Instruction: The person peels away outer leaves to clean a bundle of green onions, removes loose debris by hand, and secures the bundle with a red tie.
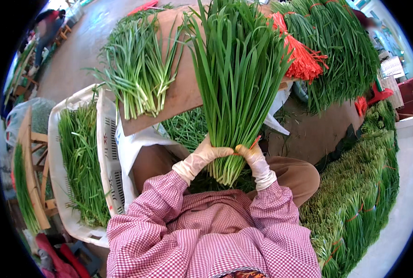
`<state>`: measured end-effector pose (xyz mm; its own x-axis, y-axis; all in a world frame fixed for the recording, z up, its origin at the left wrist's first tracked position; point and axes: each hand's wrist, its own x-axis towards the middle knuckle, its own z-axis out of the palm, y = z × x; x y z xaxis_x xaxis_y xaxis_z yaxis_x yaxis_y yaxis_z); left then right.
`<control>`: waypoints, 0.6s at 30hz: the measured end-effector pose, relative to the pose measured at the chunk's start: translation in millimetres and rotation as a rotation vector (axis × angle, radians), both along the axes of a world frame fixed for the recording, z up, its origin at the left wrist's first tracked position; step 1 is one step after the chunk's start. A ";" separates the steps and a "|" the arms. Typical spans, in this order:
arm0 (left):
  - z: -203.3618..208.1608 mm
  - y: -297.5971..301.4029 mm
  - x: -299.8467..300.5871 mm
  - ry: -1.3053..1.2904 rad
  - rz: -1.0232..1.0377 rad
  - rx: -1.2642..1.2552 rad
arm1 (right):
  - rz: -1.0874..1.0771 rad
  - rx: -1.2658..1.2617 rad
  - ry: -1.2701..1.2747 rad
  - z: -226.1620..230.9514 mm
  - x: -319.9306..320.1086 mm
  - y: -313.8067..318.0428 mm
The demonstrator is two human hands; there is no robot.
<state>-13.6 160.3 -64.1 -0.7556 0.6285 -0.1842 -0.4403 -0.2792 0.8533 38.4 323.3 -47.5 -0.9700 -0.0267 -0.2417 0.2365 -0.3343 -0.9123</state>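
Observation:
A large bunch of Chinese chives [239, 83] stands upright before my lap, pale cut ends down, leaf tips fanned out over the board. From the left, my gloved left hand [201, 155] wraps its lower stems, thumb pressed across the front. My gloved right hand [255, 160] closes round the other side, its thumb almost meeting the left one. A bit of red tie [256, 142] shows by my right thumb; how far it runs round the stems is hidden. Loose chives [139, 69] lie on the brown board [188, 99] beyond my left hand.
Red tie strips [303, 58] hang at the board's right, beside heaped chives [340, 51]. A white crate [105, 153] of chives stands at my left. Tied bundles [354, 199] are stacked at my right. A person [46, 32] is at the far left.

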 end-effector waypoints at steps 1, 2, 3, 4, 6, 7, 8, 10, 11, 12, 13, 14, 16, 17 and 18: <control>-3.7 1.7 0.0 -0.008 -0.006 0.008 | -0.018 0.098 0.045 -12.6 0.2 2.4; -6.3 2.8 0.0 0.004 0.001 0.016 | 0.009 0.092 0.023 -10.5 -0.2 2.3; -8.4 3.6 0.8 0.016 0.008 0.025 | 0.036 0.086 0.001 -6.7 -0.1 1.6; -11.0 3.1 2.8 0.018 0.000 0.019 | 0.017 0.045 -0.006 -4.1 1.9 -0.7; 5.8 2.8 9.8 0.027 0.030 0.008 | -0.022 -0.033 0.042 2.2 6.7 -5.9; 19.8 3.7 13.4 0.027 0.071 0.013 | -0.050 -0.065 0.068 6.0 7.1 -7.3; 37.1 5.7 12.7 0.043 0.068 0.043 | -0.033 -0.064 0.080 8.0 6.3 -3.7; 65.3 6.1 4.0 0.116 0.061 0.041 | 0.016 -0.089 0.187 36.5 -5.4 -1.5; 80.1 5.2 -1.3 0.152 0.067 0.036 | 0.051 -0.106 0.240 52.9 -14.1 -1.5; 97.2 10.7 -7.3 0.205 0.133 0.044 | 0.044 -0.052 0.288 64.6 -21.3 3.8; 117.3 14.8 -17.4 0.302 0.152 0.031 | 0.082 0.045 0.369 89.1 -33.6 9.7; 125.8 23.0 -35.8 0.468 0.118 0.009 | 0.078 0.069 0.412 104.2 -45.1 18.1; 160.2 31.0 -63.1 0.549 0.150 -0.044 | 0.082 0.185 0.406 150.8 -67.1 31.7; 172.1 35.0 -77.1 0.644 0.137 -0.010 | 0.091 0.202 0.476 165.9 -81.6 37.0; 184.6 37.5 -90.8 0.737 0.126 0.028 | 0.111 0.206 0.569 177.4 -96.4 39.9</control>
